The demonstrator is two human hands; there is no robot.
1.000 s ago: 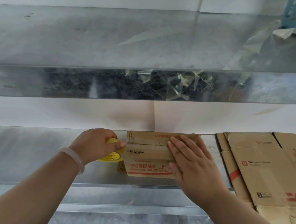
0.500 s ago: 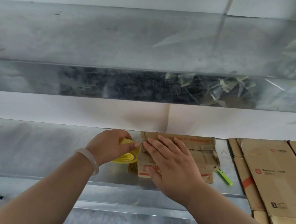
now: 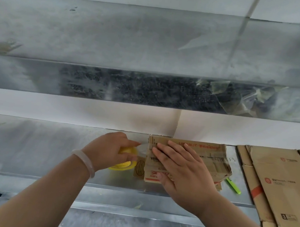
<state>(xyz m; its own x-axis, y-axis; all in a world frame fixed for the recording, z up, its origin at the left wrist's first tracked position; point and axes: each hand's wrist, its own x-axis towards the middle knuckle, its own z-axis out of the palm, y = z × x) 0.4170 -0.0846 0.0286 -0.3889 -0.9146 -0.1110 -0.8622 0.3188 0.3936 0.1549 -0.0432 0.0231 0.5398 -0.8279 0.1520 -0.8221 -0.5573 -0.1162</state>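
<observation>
The folded cardboard bundle lies flat on the metal shelf. It looks light, stiff across its face and springy at the folds, so it is probably best held down from above. The right hand is spread flat on the bundle's left half, pressing. Just left of the bundle, the left hand grips a yellow tape roll, and a clear tape strip, thin and likely clingy, runs to the bundle's left edge. A green pen lies just right of the bundle, with flattened cartons beyond it.
</observation>
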